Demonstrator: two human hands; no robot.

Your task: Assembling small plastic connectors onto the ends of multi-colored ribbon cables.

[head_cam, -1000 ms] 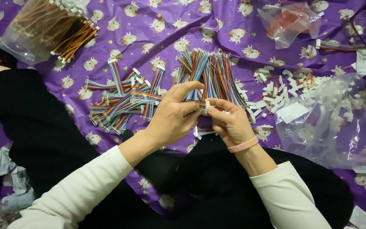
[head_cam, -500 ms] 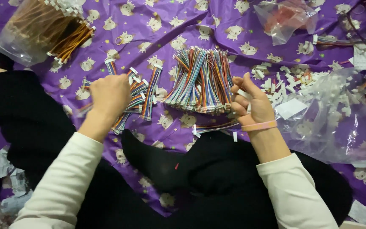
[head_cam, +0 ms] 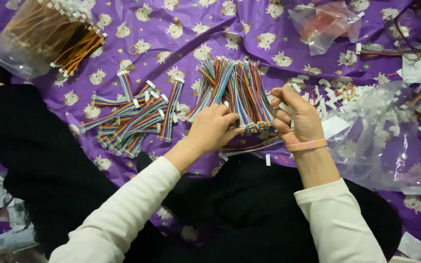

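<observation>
A purple cloth (head_cam: 181,29) printed with small pale animals covers the whole area, and a big fan of multicoloured wires (head_cam: 235,92) lies at its middle. Left of that fan sits a heap of finished ribbon cables (head_cam: 132,119) with white plugs; far upper left of it, a clear bag of orange-brown wires (head_cam: 45,34); right of it, a crumpled clear bag (head_cam: 381,131) and scattered white plugs (head_cam: 352,92). The left hand (head_cam: 213,127) curls its grip closed over the near end of the fan. The right hand (head_cam: 299,116) pinches the fan's right edge, fingers narrow. Judging by this, a cable is being picked out; next the fingers must separate one strand cleanly from its neighbours.
</observation>
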